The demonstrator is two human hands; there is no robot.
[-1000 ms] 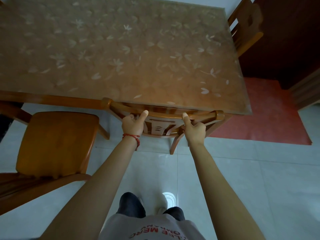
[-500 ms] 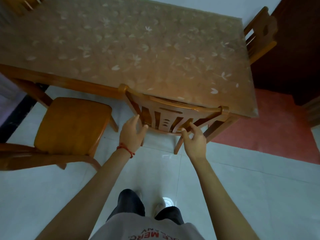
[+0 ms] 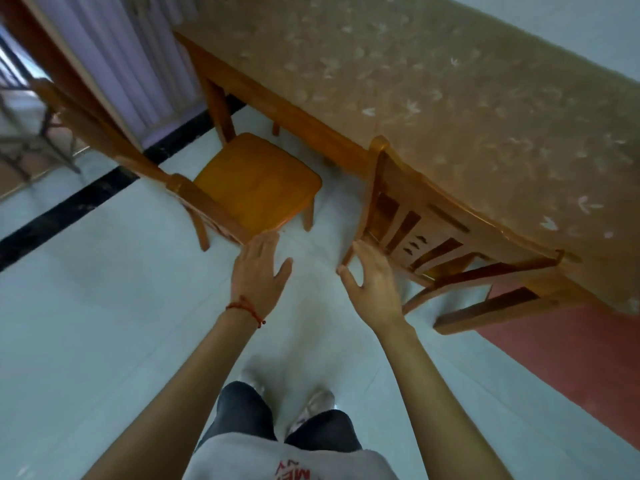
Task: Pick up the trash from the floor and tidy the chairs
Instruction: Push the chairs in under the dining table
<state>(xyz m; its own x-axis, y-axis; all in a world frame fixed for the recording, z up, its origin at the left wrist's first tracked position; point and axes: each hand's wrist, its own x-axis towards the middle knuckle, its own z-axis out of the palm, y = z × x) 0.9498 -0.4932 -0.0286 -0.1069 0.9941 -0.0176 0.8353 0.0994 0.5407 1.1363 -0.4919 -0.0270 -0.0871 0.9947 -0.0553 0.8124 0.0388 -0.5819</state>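
Above the pale floor (image 3: 104, 323), in the gap between two chairs, both hands hang spread and hold nothing. The left hand (image 3: 258, 277), a red string (image 3: 244, 306) round its wrist, has its fingertips close to the back corner of the left chair (image 3: 256, 188), whose seat stands clear of the table (image 3: 467, 98). The right hand (image 3: 372, 284) is open with its thumb apart, just beside the near post of the right chair (image 3: 433, 233); whether it touches the wood cannot be told. That chair's seat is pushed in under the table, only its slatted back showing.

A second ago both hands gripped the top rail of the right chair; half a second ago they had let go and hovered near its back. Now the view has swung left, and the left hand has moved across toward the left chair.

Beyond the left chair a table leg (image 3: 218, 109) stands, then a dark floor strip (image 3: 69, 206) and a pale curtain (image 3: 138, 64). A red mat (image 3: 571, 358) lies to the right, under the tucked chair's legs. Below, the person's dark trousers (image 3: 242, 410) and light shoes (image 3: 311, 407) stand on the tiles. The frame is blurred.
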